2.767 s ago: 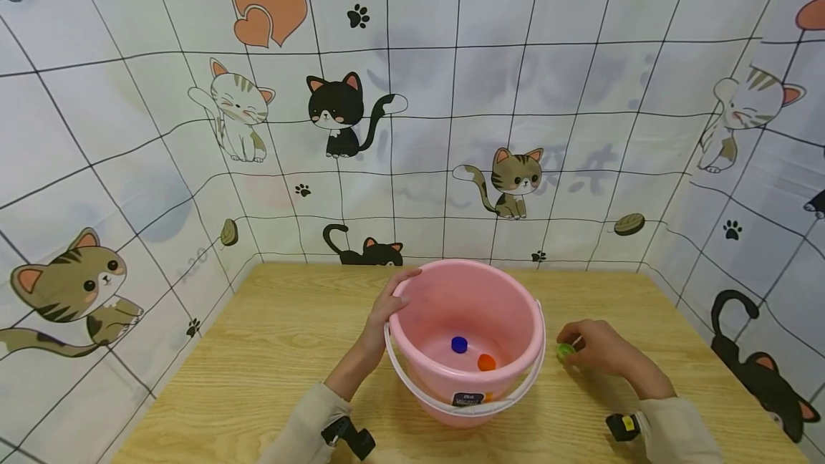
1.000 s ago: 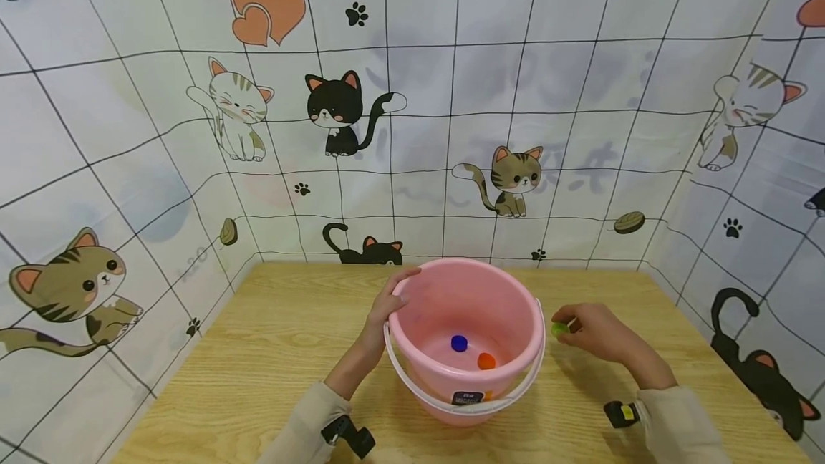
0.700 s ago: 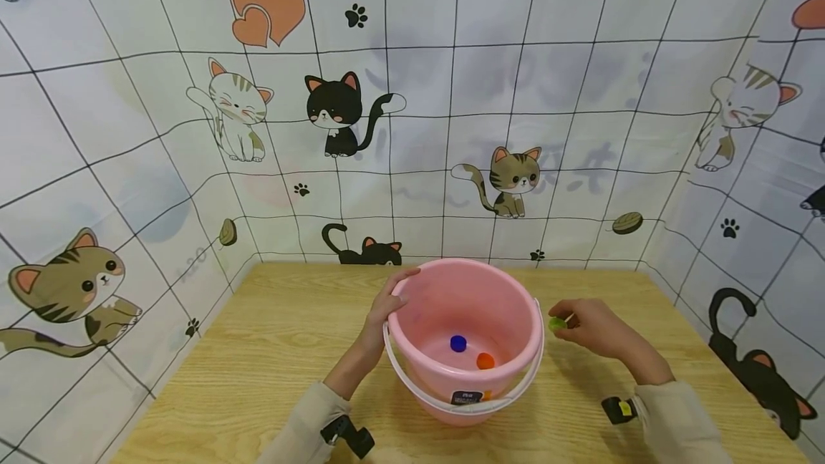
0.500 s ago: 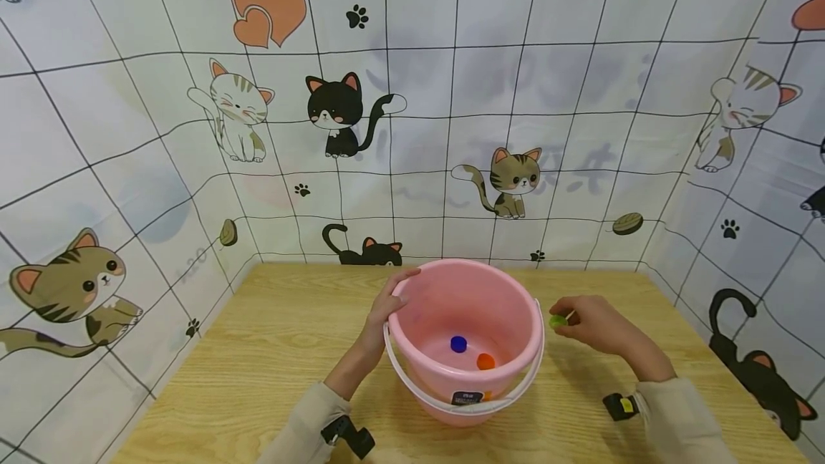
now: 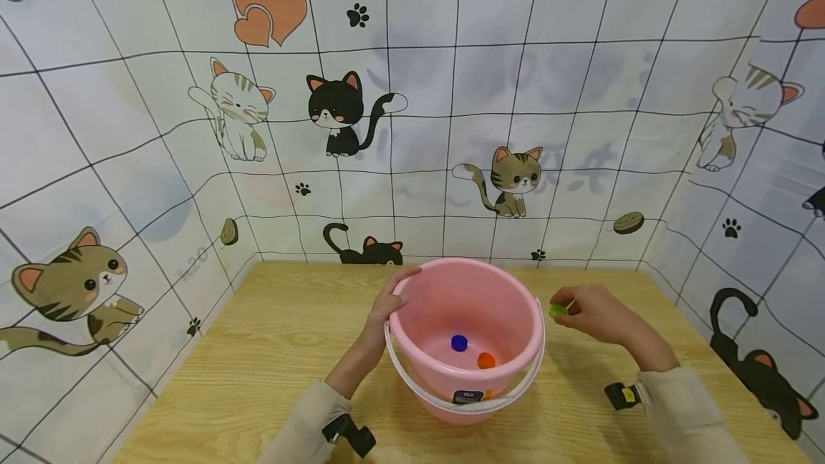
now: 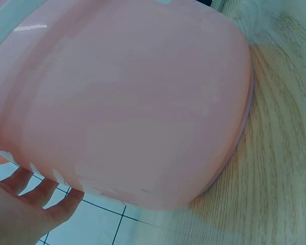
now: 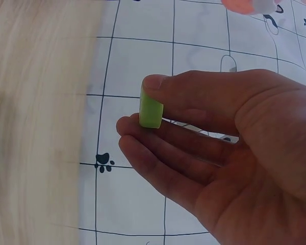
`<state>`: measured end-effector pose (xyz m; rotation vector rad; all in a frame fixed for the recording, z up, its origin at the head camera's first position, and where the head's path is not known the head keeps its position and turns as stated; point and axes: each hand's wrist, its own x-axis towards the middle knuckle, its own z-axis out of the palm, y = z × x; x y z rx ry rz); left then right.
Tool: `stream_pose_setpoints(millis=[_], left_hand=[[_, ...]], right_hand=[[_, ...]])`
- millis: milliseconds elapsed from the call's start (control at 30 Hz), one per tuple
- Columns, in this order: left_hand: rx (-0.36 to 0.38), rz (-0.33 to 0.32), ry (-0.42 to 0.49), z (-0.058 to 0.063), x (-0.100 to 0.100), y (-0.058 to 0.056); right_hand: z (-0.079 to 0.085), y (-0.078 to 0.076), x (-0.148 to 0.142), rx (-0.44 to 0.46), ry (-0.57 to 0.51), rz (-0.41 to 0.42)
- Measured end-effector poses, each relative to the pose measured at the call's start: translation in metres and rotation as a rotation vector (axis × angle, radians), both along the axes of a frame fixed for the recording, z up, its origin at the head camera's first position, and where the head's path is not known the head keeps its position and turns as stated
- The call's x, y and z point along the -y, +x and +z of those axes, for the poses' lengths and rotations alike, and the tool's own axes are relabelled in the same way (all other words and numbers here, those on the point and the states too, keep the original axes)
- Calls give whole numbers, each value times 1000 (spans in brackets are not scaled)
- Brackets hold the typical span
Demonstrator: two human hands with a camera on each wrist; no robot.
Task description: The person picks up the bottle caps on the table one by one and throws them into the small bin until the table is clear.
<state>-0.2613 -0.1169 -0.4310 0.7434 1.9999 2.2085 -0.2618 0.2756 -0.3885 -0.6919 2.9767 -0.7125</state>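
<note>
A pink bucket (image 5: 477, 293) stands on the wooden table, its white handle (image 5: 451, 407) hanging down at the front. My left hand (image 5: 379, 322) grips the bucket's left rim, thumb on the inside; in the left wrist view its fingers (image 6: 66, 206) touch the outer wall. To the right of the bucket, my right hand (image 5: 599, 315) pinches a small green bottle cap (image 5: 557, 311). The right wrist view shows the green cap edge-on between thumb and fingertips. A blue cap (image 5: 459, 343) and an orange cap (image 5: 486, 361) lie on the bucket's floor.
The light wooden table (image 5: 290, 328) runs back to a white cat-patterned cloth wall (image 5: 425, 149), with similar walls on the left and right. A black camera (image 5: 349, 435) is strapped to the left wrist, another (image 5: 622, 396) to the right.
My right hand has risen and drifted toward the back of the table, carrying the green bottle cap, now beside the bucket's right rim. The left hand, bucket and caps inside it have stayed put.
</note>
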Motion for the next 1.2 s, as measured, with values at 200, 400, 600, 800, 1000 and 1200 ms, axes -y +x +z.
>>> stream_pose_setpoints(millis=[200,400,600,800,1000,1200], left_hand=[[-13,2,-6,0,0,-1],[-13,1,-2,-1,-1,-1],[-17,3,0,-1,-1,-1],[-19,0,3,-1,-1,-1],[-13,9,4,-2,-1,-1],[-19,11,1,-2,0,-1]], right_hand=[[9,-2,1,-8,10,6],[18,-3,3,-17,30,20],[29,-3,7,-32,49,28],[43,-5,14,-45,68,32],[53,-6,21,-67,89,50],[65,-7,28,-86,91,62]])
